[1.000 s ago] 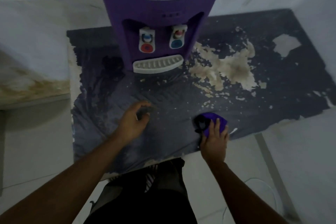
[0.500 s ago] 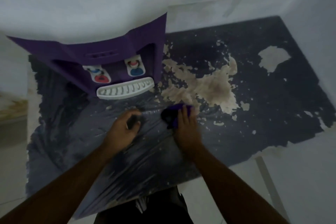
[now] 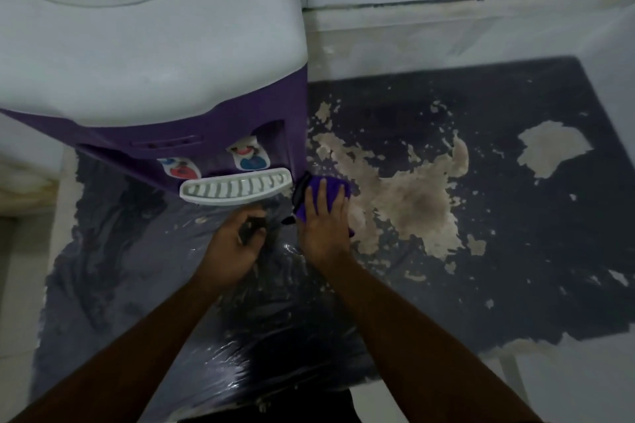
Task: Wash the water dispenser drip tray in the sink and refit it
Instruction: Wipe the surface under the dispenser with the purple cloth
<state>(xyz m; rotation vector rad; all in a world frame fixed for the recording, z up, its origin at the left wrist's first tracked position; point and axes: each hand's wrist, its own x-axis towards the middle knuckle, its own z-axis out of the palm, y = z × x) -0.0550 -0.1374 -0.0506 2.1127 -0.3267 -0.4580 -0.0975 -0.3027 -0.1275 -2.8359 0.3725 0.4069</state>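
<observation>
White-topped, purple-bodied dispenser at eleven o'clock; its drip tray white with grey slots; taps marked red and blue; purple cloth edged black at centre; dark grey countertop film blotched beige at three o'clock

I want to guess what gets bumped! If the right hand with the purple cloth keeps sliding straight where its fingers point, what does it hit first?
Probably the purple dispenser, near its lower right corner beside the drip tray. The right hand is close already, though depth is unclear.

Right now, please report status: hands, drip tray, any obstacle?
Left hand curled, contents unclear. Right hand flat on purple cloth beside dispenser. Drip tray seated in dispenser, untouched. Nothing in the way.
</observation>
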